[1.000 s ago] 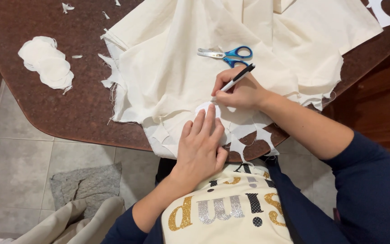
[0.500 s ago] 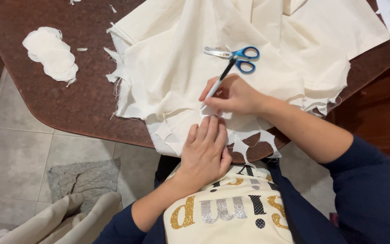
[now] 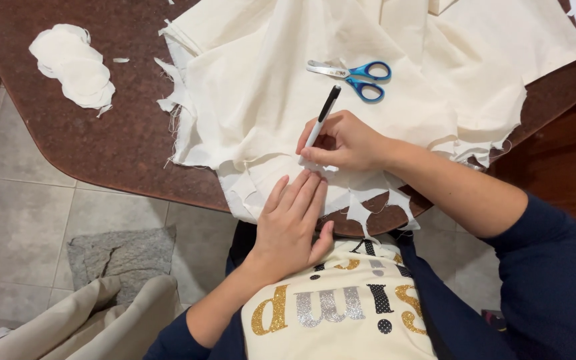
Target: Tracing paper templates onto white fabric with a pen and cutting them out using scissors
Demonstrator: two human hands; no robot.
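On the speckled brown counter point(image 3: 101, 140) above a grey tiled floor point(image 3: 15, 220), the right hand point(image 3: 345, 141) grips a slim black-capped white pen point(image 3: 321, 121) with its tip on frayed cream cloth point(image 3: 261, 100), which the left hand point(image 3: 291, 223) presses flat, fingers extended, near blue-handled scissors point(image 3: 355, 75).

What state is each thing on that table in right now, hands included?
Pen: gripped, tip down on the cloth.
Right hand: closed around the pen.
Left hand: flat, pressing the cloth.
Cream cloth: rumpled, edges frayed, holes cut out.
Scissors: closed, lying on the cloth.
Cut cloth rounds: stacked.
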